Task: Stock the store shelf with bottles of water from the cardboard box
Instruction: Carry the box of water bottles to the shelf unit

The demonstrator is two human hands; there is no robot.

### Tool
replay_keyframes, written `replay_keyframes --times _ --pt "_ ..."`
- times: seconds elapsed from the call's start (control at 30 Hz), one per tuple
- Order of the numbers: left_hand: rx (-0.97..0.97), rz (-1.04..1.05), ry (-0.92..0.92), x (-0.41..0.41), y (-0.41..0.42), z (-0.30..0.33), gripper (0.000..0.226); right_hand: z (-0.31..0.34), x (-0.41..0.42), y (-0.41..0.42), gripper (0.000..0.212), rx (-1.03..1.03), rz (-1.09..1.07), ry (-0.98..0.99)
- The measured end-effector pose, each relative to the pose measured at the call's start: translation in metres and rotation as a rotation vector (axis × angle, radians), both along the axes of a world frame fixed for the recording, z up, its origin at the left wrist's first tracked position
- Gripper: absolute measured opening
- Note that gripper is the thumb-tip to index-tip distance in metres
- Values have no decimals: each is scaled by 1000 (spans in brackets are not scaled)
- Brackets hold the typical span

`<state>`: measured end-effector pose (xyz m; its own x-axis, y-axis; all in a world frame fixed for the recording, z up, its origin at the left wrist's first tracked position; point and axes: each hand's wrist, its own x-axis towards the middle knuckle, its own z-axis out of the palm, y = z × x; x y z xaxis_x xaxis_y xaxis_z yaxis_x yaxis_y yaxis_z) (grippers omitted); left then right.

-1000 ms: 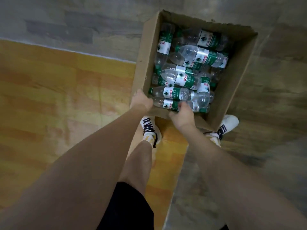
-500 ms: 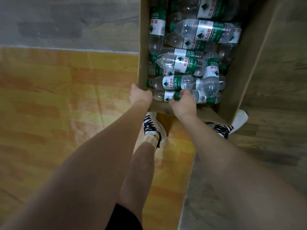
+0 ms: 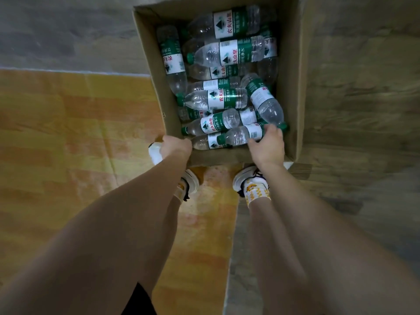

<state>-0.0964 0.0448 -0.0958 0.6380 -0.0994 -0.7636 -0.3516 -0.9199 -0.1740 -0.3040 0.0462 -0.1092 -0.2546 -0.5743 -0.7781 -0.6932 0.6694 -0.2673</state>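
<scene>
On the floor ahead of the person's feet, the cardboard box (image 3: 293,87) now shows its whole far wall, where half a second ago the top was cut off. Bottles of water (image 3: 216,98) lie jumbled inside it. Right hand (image 3: 268,144) has shifted rightward along the near side and curls over a bottle (image 3: 241,135) by the near wall. Left hand (image 3: 176,146) still grips the box's near left corner.

Clear, glossy plastic bottles with green-and-white paper-like labels (image 3: 216,100) are lying in a matt brown corrugated cardboard box (image 3: 293,87) on smooth wood-patterned flooring (image 3: 68,133).
</scene>
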Motion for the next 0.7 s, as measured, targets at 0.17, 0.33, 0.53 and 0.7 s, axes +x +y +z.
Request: replay_keyframes --times 0.17,0.33,0.53,0.7 --pt "49 49 2 2 0 -3 57 0 -15 -9 60 -135 7 224" --pt "44 157 27 -2 -6 -5 67 -4 -19 -26 67 -225 21 243" --pt "11 144 -17 2 -5 -9 64 -10 -15 -38 82 -121 -45 234" --pt "-58 49 -84 2 -10 -14 56 -22 -13 -52 89 -62 -99 255"
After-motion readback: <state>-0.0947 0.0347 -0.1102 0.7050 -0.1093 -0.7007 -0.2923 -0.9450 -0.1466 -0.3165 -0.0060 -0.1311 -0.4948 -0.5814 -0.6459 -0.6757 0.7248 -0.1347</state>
